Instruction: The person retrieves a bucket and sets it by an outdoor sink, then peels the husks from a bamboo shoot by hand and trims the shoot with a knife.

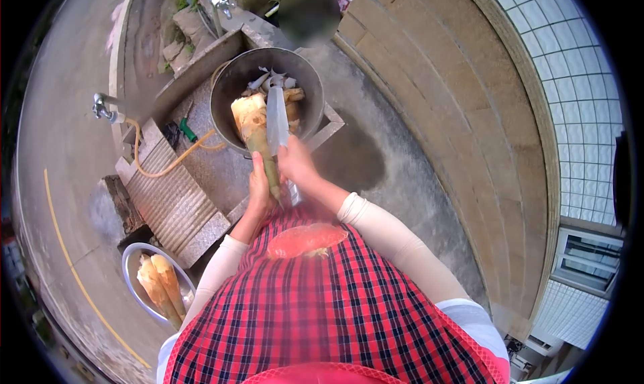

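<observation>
Over a large dark pot (312, 109), my left hand (259, 184) is wrapped round the green stem end of a bamboo shoot (252, 119), whose thick pale yellow end points away from me into the pot. My right hand (296, 161) is closed on a knife with a broad, pale blade (276, 112). The blade lies alongside the shoot on its right, pointing away from me; whether it touches the shoot I cannot tell. Inside the pot are pale peeled pieces (274, 80) and yellowish pieces beside the blade.
At lower left a bowl (131, 266) holds more shoots. A ribbed stone washboard (171, 189) lies left of the pot, with a yellow hose (171, 167), a green-handled tool (187, 130) and a tap (102, 107) nearby. Another tap (220, 5) stands behind the pot.
</observation>
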Available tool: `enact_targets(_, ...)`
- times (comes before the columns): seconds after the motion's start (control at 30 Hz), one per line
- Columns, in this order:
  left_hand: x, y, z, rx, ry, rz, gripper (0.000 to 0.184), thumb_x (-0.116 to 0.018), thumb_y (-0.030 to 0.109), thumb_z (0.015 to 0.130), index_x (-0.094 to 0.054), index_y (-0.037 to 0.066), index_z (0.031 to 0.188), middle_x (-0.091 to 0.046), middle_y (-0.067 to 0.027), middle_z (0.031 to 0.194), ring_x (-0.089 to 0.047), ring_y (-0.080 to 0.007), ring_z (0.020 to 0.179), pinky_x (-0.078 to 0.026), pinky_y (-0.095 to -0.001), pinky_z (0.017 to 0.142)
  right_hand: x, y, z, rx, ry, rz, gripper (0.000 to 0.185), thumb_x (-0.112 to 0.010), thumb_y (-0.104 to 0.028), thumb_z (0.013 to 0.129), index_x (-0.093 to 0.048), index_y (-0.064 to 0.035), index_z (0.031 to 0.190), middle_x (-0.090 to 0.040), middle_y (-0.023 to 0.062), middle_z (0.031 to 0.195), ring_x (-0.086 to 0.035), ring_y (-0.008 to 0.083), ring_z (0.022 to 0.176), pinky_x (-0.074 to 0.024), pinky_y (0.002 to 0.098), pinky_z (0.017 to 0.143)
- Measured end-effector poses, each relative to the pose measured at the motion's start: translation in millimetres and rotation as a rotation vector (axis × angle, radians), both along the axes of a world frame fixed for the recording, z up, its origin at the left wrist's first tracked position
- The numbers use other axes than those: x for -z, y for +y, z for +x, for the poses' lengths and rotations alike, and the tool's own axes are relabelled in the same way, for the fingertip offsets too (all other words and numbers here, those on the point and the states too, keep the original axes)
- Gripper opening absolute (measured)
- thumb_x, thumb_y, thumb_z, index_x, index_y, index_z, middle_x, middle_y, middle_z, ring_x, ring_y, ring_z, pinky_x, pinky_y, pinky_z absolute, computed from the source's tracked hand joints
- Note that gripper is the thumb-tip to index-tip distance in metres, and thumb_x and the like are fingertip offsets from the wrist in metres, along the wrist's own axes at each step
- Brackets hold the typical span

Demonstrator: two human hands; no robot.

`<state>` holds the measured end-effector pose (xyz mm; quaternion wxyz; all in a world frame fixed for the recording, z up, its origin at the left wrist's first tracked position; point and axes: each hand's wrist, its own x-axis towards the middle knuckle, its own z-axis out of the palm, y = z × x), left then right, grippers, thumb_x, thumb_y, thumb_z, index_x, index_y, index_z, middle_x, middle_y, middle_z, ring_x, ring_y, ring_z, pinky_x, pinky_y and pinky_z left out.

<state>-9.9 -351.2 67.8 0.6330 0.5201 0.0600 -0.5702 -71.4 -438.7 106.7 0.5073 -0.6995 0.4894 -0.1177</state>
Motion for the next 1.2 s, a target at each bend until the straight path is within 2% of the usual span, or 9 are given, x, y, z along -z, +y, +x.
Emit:
enact_targets(0.13,-12.5,-0.7,-15.2,0.023,-0.095,0.102,0.060,-0.035,0.063,0.088,-0.051,0.007,0.074,-0.049,-0.0037,0.054,-0.046,-0.0136,0.039,-0.036,-0.0251,0.034,5.8,-36.5,22.3,0.109,0.079,0.028,0.019,-0.045,-0.009,0.087,-0.046,0.0096,0.085,-0.060,0.0205,0.061,-0.059,0.0258,0.042,-0.0477,0.0371,0.041)
enact_targets(0.23,-11.8,4.4,-5.5,0.118,-0.044,0.097,0.058,-0.038,0.062,0.088,-0.051,0.006,0.080,-0.047,-0.0046,0.051,-0.043,-0.0148,0.034,-0.034,-0.0255,0.032,25.1,-54.3,25.0,0.076,0.030,0.081,0.019,-0.045,-0.010,0.087,-0.046,0.0089,0.085,-0.060,0.0197,0.062,-0.059,0.0247,0.042,-0.0470,0.0361,0.039)
enact_targets(0.43,8.7,14.7,9.6,0.118,0.216,-0.068,0.051,-0.039,0.057,0.090,-0.048,0.007,0.092,-0.044,-0.0048,0.052,-0.045,-0.0155,0.039,-0.039,-0.0241,0.040,26.2,-51.2,29.2,0.072,-0.115,0.236,0.020,-0.044,-0.011,0.087,-0.045,0.0088,0.086,-0.058,0.0175,0.061,-0.057,0.0221,0.040,-0.0448,0.0358,0.037)
enact_targets(0.47,14.0,16.4,10.9,0.067,0.299,-0.099,0.047,-0.045,0.052,0.090,-0.048,0.006,0.091,-0.052,-0.0083,0.062,-0.049,-0.0190,0.045,-0.040,-0.0282,0.040,22.6,-49.7,24.6,0.092,-0.094,0.251,0.017,-0.043,-0.010,0.088,-0.045,0.0068,0.088,-0.057,0.0149,0.060,-0.055,0.0205,0.039,-0.0438,0.0343,0.035)
enact_targets(0.6,2.0,9.8,9.8,-0.022,0.456,-0.139,0.046,-0.045,0.051,0.090,-0.045,0.004,0.094,-0.052,-0.0077,0.075,-0.047,-0.0162,0.052,-0.037,-0.0245,0.043,0.2,-54.7,7.7,0.091,-0.076,0.306,0.013,-0.042,-0.009,0.089,-0.043,0.0039,0.090,-0.055,0.0110,0.057,-0.053,0.0173,0.039,-0.0424,0.0315,0.032)
enact_targets(0.7,11.9,11.3,12.2,-0.025,0.541,-0.261,0.045,-0.044,0.049,0.092,-0.045,0.004,0.092,-0.049,-0.0062,0.072,-0.044,-0.0139,0.050,-0.034,-0.0241,0.041,-6.0,-55.8,8.8,0.091,-0.073,0.322,0.013,-0.041,-0.009,0.089,-0.041,0.0038,0.088,-0.055,0.0113,0.057,-0.054,0.0176,0.039,-0.0423,0.0320,0.032)
enact_targets(0.87,-5.8,23.9,4.3,0.034,0.434,-0.184,0.048,-0.045,0.052,0.090,-0.043,0.005,0.083,-0.043,-0.0002,0.061,-0.037,-0.0089,0.039,-0.031,-0.0207,0.034,0.2,-42.5,6.2,0.063,-0.102,0.291,0.014,-0.041,-0.010,0.090,-0.040,0.0033,0.085,-0.054,0.0107,0.056,-0.054,0.0179,0.038,-0.0418,0.0321,0.032)
enact_targets(1.0,-12.9,48.9,2.8,0.146,0.353,-0.152,0.050,-0.042,0.052,0.091,-0.042,0.007,0.069,-0.038,-0.0022,0.048,-0.034,-0.0111,0.035,-0.026,-0.0219,0.032,-5.9,-32.9,3.4,0.108,-0.088,0.305,0.014,-0.040,-0.011,0.087,-0.042,0.0028,0.089,-0.052,0.0093,0.057,-0.050,0.0165,0.039,-0.0399,0.0306,0.033)
enact_targets(1.2,-12.0,54.4,-1.2,0.117,0.286,-0.157,0.052,-0.043,0.056,0.089,-0.042,0.007,0.071,-0.039,-0.0027,0.049,-0.036,-0.0108,0.036,-0.027,-0.0216,0.034,-3.6,-21.6,8.9,0.120,-0.122,0.340,0.015,-0.041,-0.012,0.087,-0.041,0.0026,0.086,-0.052,0.0091,0.057,-0.050,0.0162,0.038,-0.0408,0.0303,0.033)
